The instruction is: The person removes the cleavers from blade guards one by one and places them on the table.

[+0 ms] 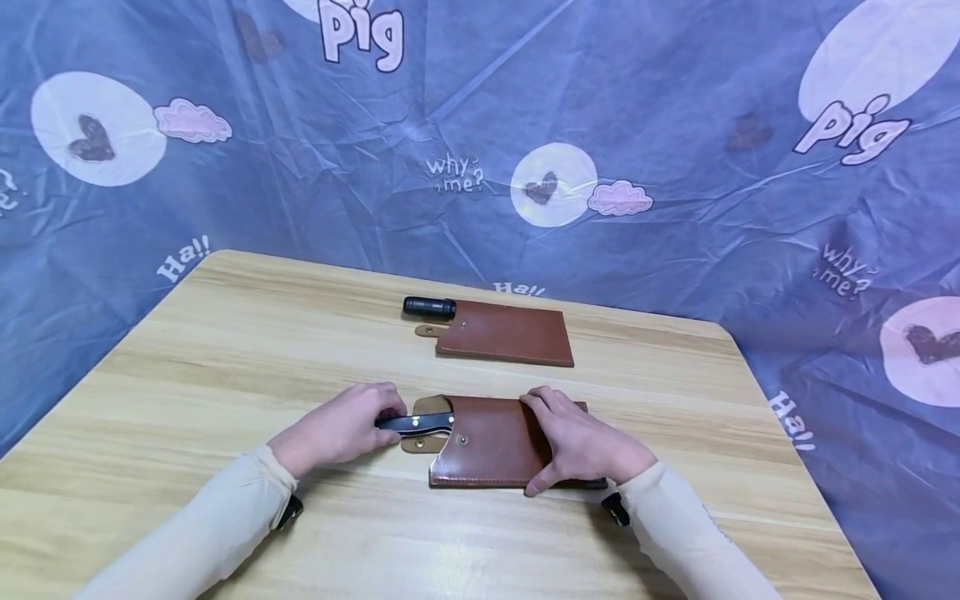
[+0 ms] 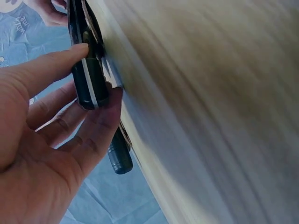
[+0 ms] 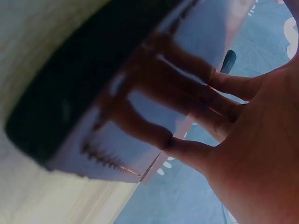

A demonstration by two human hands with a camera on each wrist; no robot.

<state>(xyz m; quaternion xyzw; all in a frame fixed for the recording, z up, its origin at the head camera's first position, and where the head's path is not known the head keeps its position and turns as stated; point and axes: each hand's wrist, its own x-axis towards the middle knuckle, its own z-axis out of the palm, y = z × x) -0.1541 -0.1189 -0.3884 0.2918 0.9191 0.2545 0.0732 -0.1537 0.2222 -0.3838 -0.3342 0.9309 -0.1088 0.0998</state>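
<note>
In the head view, a cleaver's black riveted handle [image 1: 416, 423] sticks out of the left end of a glossy brown leather sheath [image 1: 487, 442]; its blade is hidden. My left hand [image 1: 348, 423] holds the handle's end, the thumb [image 2: 77, 52] along one side and curled fingers on the other. Over the sheath's right part arches my right hand [image 1: 581, 437], its fingertips at the far edge and its thumb at the near edge. A tan strap with a snap [image 1: 422, 445] lies loose below the handle. The right wrist view shows the fingers reflected in the shiny leather.
Behind lies a second brown sheath [image 1: 510, 333] with a black handle [image 1: 429, 307] out of its left end and a loose snap strap [image 1: 429, 331]. Both sit on a light wooden table [image 1: 225, 333]. A blue printed cloth [image 1: 337, 183] hangs beyond the table's far edge.
</note>
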